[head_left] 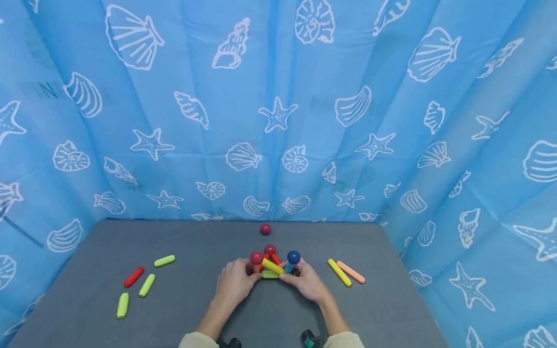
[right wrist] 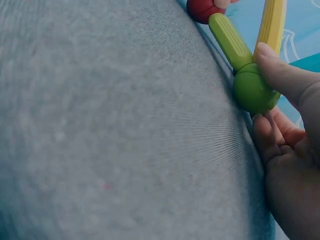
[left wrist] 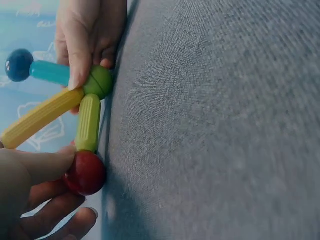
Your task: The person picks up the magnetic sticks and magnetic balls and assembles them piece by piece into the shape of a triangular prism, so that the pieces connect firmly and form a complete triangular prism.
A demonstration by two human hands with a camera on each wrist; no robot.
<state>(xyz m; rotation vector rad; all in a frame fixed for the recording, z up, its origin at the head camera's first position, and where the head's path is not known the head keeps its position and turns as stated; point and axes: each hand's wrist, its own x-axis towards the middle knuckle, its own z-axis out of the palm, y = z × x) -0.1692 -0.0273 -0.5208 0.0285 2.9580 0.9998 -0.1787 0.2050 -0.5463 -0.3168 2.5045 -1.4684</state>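
Fingers of the left hand (head_left: pixel 234 282) pinch a glossy red ball (left wrist: pixel 86 174) low over the grey cloth-covered table (head_left: pixel 183 309); fingers of the right hand (head_left: pixel 308 282) grip a glossy green ball (right wrist: pixel 254 91), with the thumb pressed on the lower end of a ribbed yellow plastic rod (left wrist: pixel 45 119). Between the two grips, a ribbed light-green plastic rod (left wrist: pixel 88 122) spans both balls. The yellow rod slants from the right thumb toward an upper red ball (head_left: pixel 256 257) above the left fingers. Above the right fingers, a light-blue rod (left wrist: pixel 50 73) carries a glossy dark-blue ball (left wrist: pixel 19 65). Beyond both sets of fingertips, two red rods meet at a rear red ball (head_left: pixel 270 249). Whether the yellow rod is fully seated at either end cannot be told. Recommended handling: brace the pinched red ball with the left fingers; back the green ball with the right fingers and press the yellow rod along its axis. Avoid sideways load, which could twist the light-green rod loose. Check contact at the upper end before releasing either grip.
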